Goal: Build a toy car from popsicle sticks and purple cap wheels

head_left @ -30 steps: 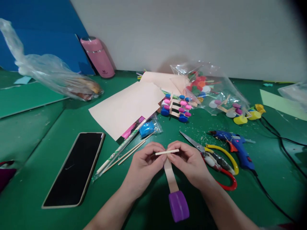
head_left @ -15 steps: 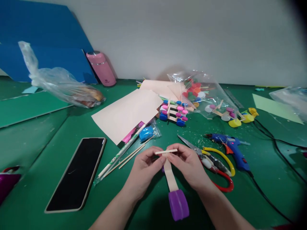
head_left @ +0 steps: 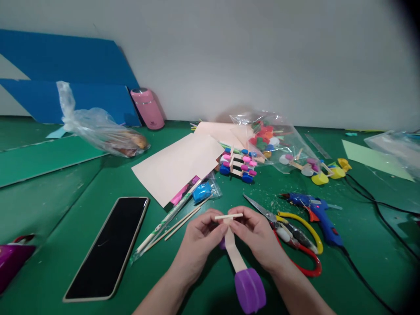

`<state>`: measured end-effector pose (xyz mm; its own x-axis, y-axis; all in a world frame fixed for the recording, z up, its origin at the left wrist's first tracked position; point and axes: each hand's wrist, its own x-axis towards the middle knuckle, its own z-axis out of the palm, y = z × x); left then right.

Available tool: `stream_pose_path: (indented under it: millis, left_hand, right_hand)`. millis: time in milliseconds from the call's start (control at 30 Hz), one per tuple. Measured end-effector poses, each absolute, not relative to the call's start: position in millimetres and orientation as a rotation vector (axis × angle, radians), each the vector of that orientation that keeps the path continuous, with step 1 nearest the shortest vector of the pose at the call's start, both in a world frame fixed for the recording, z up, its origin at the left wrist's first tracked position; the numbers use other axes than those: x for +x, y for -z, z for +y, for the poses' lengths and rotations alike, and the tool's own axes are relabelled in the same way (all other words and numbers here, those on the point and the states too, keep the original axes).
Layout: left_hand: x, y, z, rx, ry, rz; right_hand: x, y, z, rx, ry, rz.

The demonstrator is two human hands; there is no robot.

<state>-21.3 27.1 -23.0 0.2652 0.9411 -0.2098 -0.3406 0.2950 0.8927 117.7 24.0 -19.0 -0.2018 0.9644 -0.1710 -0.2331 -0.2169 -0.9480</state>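
Note:
My left hand (head_left: pixel 200 236) and my right hand (head_left: pixel 254 234) meet at the front middle, both with fingers closed. Between their fingertips they pinch the upper end of a flat wooden craft stick (head_left: pixel 235 254). A short thin wooden rod (head_left: pixel 229 216) lies crosswise at that end. On the stick's lower end sits a purple bottle cap (head_left: pixel 250 290), nearer to me. Another purple piece (head_left: pixel 223 243) shows partly behind the left fingers; the rest of it is hidden. Just right of my right hand lie scissors (head_left: pixel 313 269) with red handles and pliers (head_left: pixel 315 229) with yellow handles.
A blue glue gun (head_left: pixel 323 214) with a black cord lies at the right. At the left are a phone (head_left: pixel 108 249) and wooden skewers (head_left: pixel 182 222). Behind stand small cap-wheeled models (head_left: pixel 238 165), a paper sheet (head_left: pixel 177 164), a plastic bag (head_left: pixel 285 144) and a pink flask (head_left: pixel 149 109).
The camera view has tilted up slightly, so everything sits lower in the picture. Both hands keep their pinch, and the stick's cap end has swung slightly to the right.

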Motion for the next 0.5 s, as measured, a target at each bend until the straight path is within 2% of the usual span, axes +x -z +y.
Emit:
stream_pose_path:
  millis: [233, 500]
  left_hand:
    - [-21.4, 18.5, 26.5, 0.542, -0.991, 0.747]
    - [-16.7, 12.4, 19.5, 0.537, -0.88, 0.724]
  right_hand:
    - [122.2, 21.9, 25.3, -0.979, -1.65, -0.798]
    - [124.7, 21.0, 22.9, -0.995, -1.538, -0.857]
